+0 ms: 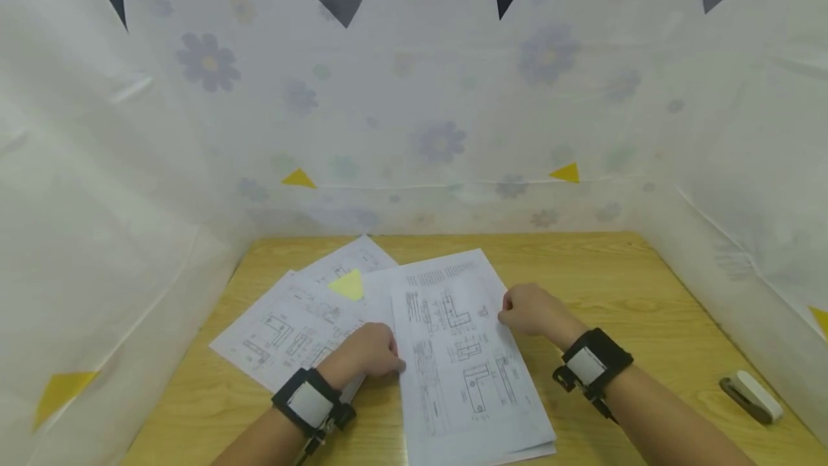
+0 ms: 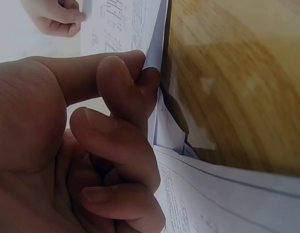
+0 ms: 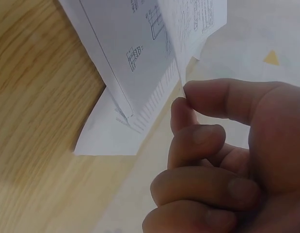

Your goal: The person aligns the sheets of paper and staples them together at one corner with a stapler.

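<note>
**Both hands pinching the top sheets**

Your left hand [image 1: 365,354] and right hand [image 1: 530,310] each pinch an edge of the paper stack [image 1: 459,358] between them. Beyond your left hand, loose sheets [image 1: 291,322] lie fanned, not yet gathered; the stapler [image 1: 752,395] sits untouched, far right.

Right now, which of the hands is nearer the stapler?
Right. The right hand pinches the paper stack's right edge, toward the stapler; the left hand holds the opposite edge.
</note>
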